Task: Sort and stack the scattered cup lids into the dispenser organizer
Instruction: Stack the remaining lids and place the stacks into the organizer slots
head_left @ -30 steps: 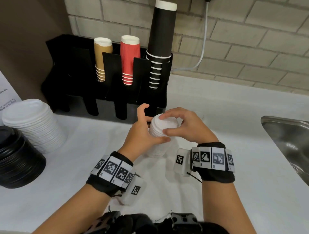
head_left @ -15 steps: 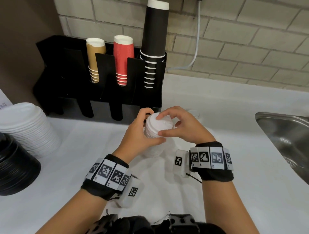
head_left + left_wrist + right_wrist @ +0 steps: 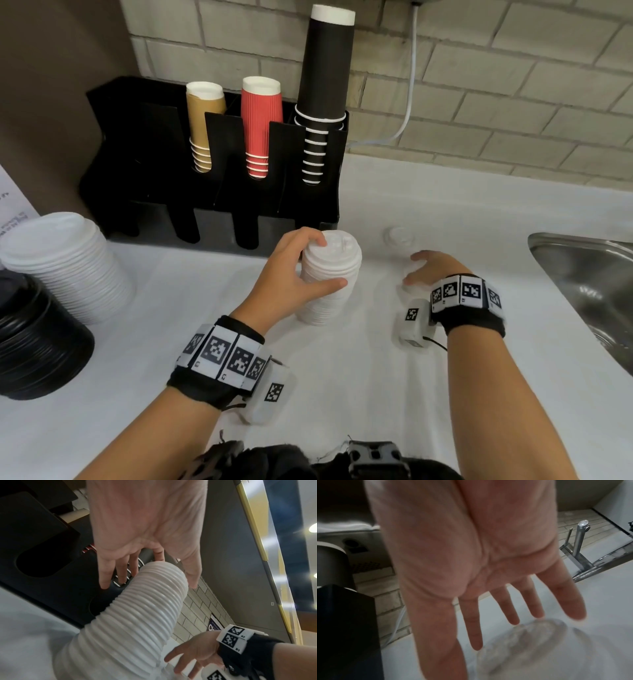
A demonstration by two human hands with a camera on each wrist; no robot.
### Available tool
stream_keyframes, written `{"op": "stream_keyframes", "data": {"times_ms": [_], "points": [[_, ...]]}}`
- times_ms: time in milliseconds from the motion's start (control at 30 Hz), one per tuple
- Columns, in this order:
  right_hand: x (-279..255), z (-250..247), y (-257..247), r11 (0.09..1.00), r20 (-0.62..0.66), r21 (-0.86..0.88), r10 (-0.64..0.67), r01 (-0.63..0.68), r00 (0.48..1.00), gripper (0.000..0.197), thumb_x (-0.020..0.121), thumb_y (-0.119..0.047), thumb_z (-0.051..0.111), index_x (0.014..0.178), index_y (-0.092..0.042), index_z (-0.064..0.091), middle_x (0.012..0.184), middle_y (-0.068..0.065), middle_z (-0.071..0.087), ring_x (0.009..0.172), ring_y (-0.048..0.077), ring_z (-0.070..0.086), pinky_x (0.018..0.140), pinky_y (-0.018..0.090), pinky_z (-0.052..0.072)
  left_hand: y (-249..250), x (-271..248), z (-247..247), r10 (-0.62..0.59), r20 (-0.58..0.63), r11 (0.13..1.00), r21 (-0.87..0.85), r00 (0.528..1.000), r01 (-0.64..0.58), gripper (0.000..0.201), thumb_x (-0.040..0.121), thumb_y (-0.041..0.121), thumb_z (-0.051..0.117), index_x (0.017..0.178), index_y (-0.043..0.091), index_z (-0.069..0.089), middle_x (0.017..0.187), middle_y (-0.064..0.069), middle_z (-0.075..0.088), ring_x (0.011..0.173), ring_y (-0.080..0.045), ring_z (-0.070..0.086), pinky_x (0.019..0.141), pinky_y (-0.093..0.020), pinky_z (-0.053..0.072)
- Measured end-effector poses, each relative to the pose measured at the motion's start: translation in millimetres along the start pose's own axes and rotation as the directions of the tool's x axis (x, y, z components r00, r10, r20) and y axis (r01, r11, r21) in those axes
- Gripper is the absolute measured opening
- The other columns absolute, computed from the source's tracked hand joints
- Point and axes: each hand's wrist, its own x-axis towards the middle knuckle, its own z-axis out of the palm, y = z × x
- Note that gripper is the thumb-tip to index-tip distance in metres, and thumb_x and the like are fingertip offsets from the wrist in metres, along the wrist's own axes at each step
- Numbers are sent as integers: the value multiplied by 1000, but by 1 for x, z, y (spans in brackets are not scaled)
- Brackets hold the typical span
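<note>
2 hands over a white counter (image 3: 342, 377). Left hand (image 3: 291, 277): fingers and thumb curled round the upper part of a tall stack of small white lids (image 3: 330, 274), which stands on the counter just in front of the black dispenser organizer (image 3: 150, 164). Right hand (image 3: 428, 270): fingers straight and spread, holding nothing, hovering low over a clear lid (image 3: 522, 642) on the counter to the right of the stack; contact cannot be told. 1 more clear lid (image 3: 397, 236) lies further back.

Organizer: 3 slots hold inverted cup stacks, tan (image 3: 203, 120), red (image 3: 260, 120) and black (image 3: 325, 85). At left, a stack of large white lids (image 3: 65, 263) and a stack of black lids (image 3: 34, 346). Steel sink (image 3: 589, 281) at right.

Writing: square black-and-white coded tags on both wristbands; "B1" and "B2" on the right band in the left wrist view; a dark wall sign beginning "Cl", remainder hidden.

Change against 0.5 s ago: right hand has left the top of the stack and moved right; left hand keeps its grip.
</note>
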Motion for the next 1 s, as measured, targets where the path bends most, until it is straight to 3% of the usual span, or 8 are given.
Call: {"op": "stream_keyframes", "data": {"times_ms": [200, 300, 367, 467, 600, 700, 833, 1000], "points": [[-5, 0, 3, 996, -29, -80, -48, 46, 998, 58, 80, -21, 71, 133, -28, 49, 132, 7, 55, 114, 29, 55, 85, 33, 44, 7, 5, 2, 13, 18, 1000, -18, 1000, -13, 43, 75, 24, 83, 95, 34, 46, 110, 4, 51, 99, -16, 50, 82, -30, 45], [-16, -8, 1, 970, -39, 221, -98, 104, 994, 54, 81, -31, 71, 129, -34, 48, 124, 5, 55, 101, 23, 56, 79, 34, 50, 10, 3, 2, 3, 12, 1000, -16, 1000, -3, 46, 72, 22, 85, 100, 31, 49, 113, 4, 50, 107, -16, 50, 93, -38, 48], [-29, -12, -3, 845, -55, 492, -207, 207, 977, 47, 79, -29, 74, 121, -35, 54, 120, 4, 58, 99, 19, 60, 73, 29, 53, 10, 3, 3, -8, -4, 1000, -11, 1000, 8, 55, 69, 21, 87, 109, 30, 51, 118, 6, 50, 113, -14, 50, 98, -38, 47], [-52, -11, -16, 615, -182, 657, -433, 436, 883, 38, 76, -25, 77, 109, -39, 63, 118, 1, 62, 93, 9, 64, 68, 18, 50, 10, 5, 3, -46, -17, 999, -23, 999, 46, 80, 64, 20, 90, 124, 31, 38, 116, 13, 51, 110, -2, 52, 91, -21, 44], [-71, -2, -39, 509, -227, 613, -619, 604, 752, 32, 74, -29, 77, 105, -36, 69, 119, -11, 64, 103, 13, 62, 84, 26, 51, 8, 7, 5, -69, -6, 997, -42, 998, 68, 107, 63, 19, 90, 141, 30, 18, 114, 15, 52, 104, 4, 54, 80, -7, 39], [-76, 4, -50, 542, -237, 529, -645, 653, 727, 27, 75, -28, 80, 98, -39, 72, 117, -13, 62, 107, 4, 56, 84, 25, 48, 7, 8, 6, -66, -5, 997, -48, 998, 66, 112, 63, 19, 90, 145, 30, 14, 112, 15, 52, 100, 8, 55, 77, -4, 42], [-81, 6, -60, 559, -209, 454, -690, 693, 693, 25, 73, -23, 82, 96, -32, 75, 120, -10, 57, 111, -1, 53, 70, 8, 41, 8, 8, 8, -63, -23, 997, -52, 998, 61, 113, 63, 18, 90, 145, 30, 13, 111, 15, 52, 101, 3, 57, 78, -6, 45], [-88, 7, -64, 562, -180, 428, -714, 707, 677, 28, 71, -17, 84, 96, -27, 75, 122, -6, 55, 112, 2, 52, 75, 5, 40, 7, 8, 10, -67, -33, 996, -54, 997, 65, 112, 63, 19, 90, 144, 31, 13, 110, 16, 52, 100, 4, 56, 77, -3, 44]]}}
